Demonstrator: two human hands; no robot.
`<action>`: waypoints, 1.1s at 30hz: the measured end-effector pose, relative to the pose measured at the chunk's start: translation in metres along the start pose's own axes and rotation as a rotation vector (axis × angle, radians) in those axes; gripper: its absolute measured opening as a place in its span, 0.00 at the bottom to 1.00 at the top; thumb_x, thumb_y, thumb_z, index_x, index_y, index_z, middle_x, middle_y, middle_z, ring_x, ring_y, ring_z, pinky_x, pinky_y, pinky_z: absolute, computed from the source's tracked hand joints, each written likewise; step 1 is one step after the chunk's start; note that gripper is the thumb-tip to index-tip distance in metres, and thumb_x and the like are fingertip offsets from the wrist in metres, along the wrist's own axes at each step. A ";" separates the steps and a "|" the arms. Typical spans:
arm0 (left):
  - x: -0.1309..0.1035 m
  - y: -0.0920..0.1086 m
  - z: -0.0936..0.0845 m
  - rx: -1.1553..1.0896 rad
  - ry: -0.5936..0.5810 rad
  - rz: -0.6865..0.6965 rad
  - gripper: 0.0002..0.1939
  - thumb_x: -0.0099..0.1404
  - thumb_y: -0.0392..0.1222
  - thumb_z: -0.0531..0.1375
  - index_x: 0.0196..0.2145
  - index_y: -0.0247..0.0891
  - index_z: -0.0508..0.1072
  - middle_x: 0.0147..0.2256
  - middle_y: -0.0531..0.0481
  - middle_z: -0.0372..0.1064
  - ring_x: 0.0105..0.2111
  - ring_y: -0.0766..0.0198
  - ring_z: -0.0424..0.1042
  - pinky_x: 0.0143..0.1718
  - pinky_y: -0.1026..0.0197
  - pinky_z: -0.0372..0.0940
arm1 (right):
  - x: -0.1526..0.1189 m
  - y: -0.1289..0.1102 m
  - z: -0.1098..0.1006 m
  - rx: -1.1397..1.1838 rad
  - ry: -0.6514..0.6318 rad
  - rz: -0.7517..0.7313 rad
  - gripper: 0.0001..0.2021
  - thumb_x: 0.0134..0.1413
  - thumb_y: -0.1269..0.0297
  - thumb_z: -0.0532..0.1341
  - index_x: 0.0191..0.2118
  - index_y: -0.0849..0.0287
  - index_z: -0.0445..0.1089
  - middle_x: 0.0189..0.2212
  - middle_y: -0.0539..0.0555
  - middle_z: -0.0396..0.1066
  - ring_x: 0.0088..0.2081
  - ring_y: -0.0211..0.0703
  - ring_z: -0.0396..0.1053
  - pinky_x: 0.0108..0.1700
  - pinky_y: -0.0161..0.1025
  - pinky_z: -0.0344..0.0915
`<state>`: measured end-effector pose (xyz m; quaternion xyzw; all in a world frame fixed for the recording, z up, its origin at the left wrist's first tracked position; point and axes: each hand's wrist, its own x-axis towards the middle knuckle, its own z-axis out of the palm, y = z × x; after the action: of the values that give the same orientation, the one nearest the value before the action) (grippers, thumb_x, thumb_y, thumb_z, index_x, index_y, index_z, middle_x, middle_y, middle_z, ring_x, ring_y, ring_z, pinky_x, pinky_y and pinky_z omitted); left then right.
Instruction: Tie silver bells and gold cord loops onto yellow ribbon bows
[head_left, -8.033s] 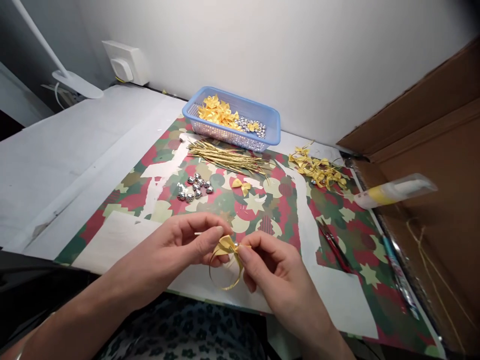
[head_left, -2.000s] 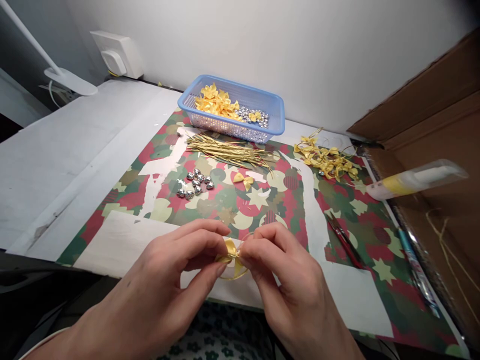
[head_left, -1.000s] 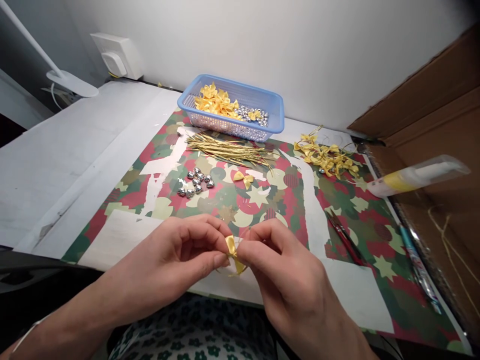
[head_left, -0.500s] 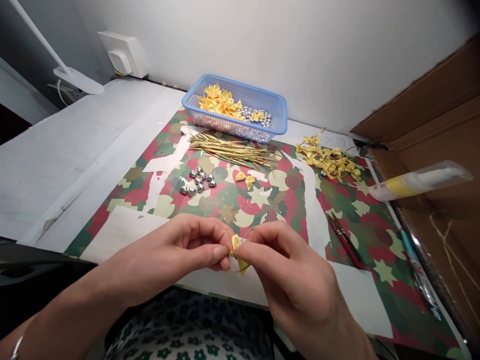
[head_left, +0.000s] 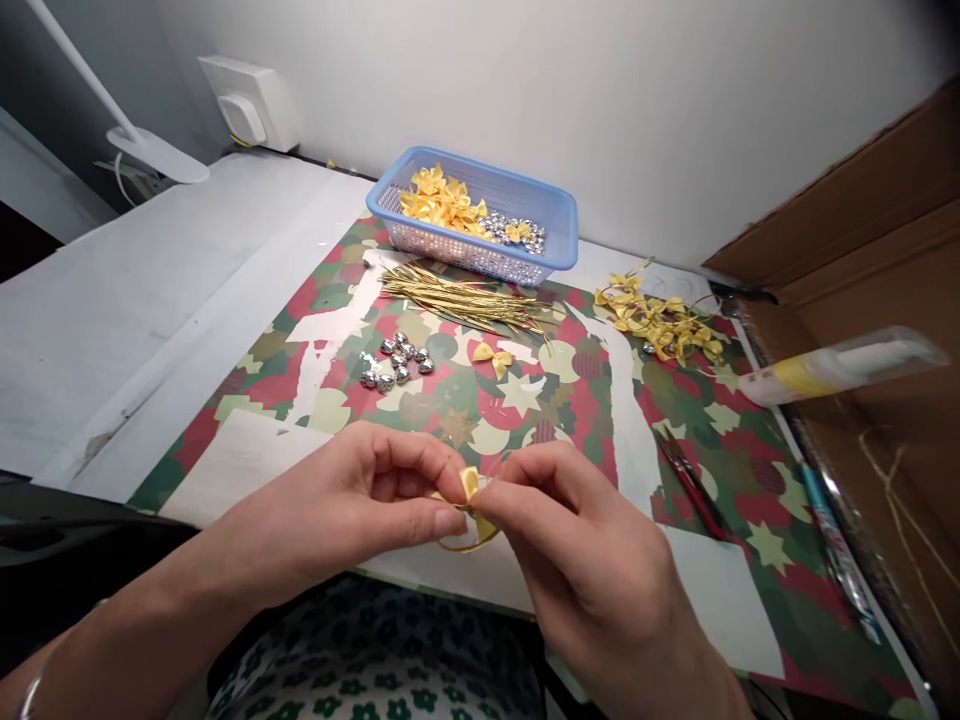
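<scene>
Between my two hands, close to the table's front edge, is a small yellow ribbon bow [head_left: 469, 483]. My left hand [head_left: 375, 495] pinches at its left side with thumb and forefinger, and a thin gold tie [head_left: 463, 547] loops down below the fingertips. My right hand [head_left: 585, 540] pinches the bow's right side; its fingers partly cover the ribbon. Beyond the hands, several silver jingle bells [head_left: 397, 362] lie in a loose group. To their right rests a single yellow bow [head_left: 493, 358]. A bundle of gold wire ties [head_left: 461, 298] lies behind them.
A blue basket [head_left: 559, 250] of yellow bows and silver bells stands against the wall. Finished-looking bows on gold ties [head_left: 664, 320] are heaped at right. Red-handled scissors [head_left: 697, 490], a glue bottle [head_left: 832, 368] and a pen-like tube [head_left: 840, 550] lie near the cardboard [head_left: 862, 250].
The gold tie now shows as a curved loop below my fingers. My left fingertips have shifted slightly on the bow, while my right hand keeps its place.
</scene>
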<state>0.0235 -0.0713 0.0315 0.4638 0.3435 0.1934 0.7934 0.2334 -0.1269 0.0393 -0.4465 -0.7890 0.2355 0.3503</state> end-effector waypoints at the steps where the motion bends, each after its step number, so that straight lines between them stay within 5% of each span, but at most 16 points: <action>1: 0.000 0.000 0.000 0.020 0.009 0.011 0.04 0.68 0.36 0.67 0.34 0.41 0.80 0.36 0.54 0.76 0.40 0.67 0.74 0.44 0.69 0.68 | 0.000 0.000 0.000 0.001 0.006 -0.005 0.15 0.62 0.84 0.55 0.44 0.64 0.76 0.36 0.55 0.66 0.37 0.37 0.70 0.38 0.29 0.72; 18: 0.004 0.011 0.001 0.184 -0.016 0.063 0.08 0.71 0.35 0.62 0.32 0.40 0.78 0.36 0.54 0.73 0.40 0.65 0.71 0.44 0.66 0.66 | 0.001 0.000 0.000 0.007 0.027 0.004 0.16 0.62 0.84 0.55 0.48 0.63 0.76 0.37 0.55 0.67 0.37 0.35 0.71 0.39 0.28 0.72; 28: -0.007 0.001 0.007 0.529 0.154 0.240 0.09 0.72 0.35 0.58 0.38 0.40 0.79 0.40 0.51 0.78 0.40 0.62 0.76 0.39 0.63 0.68 | 0.004 -0.002 -0.002 0.048 -0.035 0.050 0.13 0.65 0.81 0.54 0.47 0.61 0.71 0.40 0.55 0.71 0.40 0.37 0.73 0.43 0.31 0.71; 33: -0.009 0.003 0.009 0.546 0.142 0.200 0.09 0.71 0.34 0.58 0.37 0.40 0.79 0.35 0.52 0.77 0.35 0.64 0.75 0.35 0.65 0.68 | 0.005 0.000 -0.008 0.083 -0.062 0.032 0.18 0.63 0.83 0.50 0.49 0.62 0.72 0.42 0.55 0.72 0.41 0.35 0.73 0.42 0.29 0.71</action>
<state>0.0240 -0.0805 0.0405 0.6770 0.3900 0.2028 0.5903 0.2377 -0.1220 0.0465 -0.4366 -0.7818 0.2874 0.3400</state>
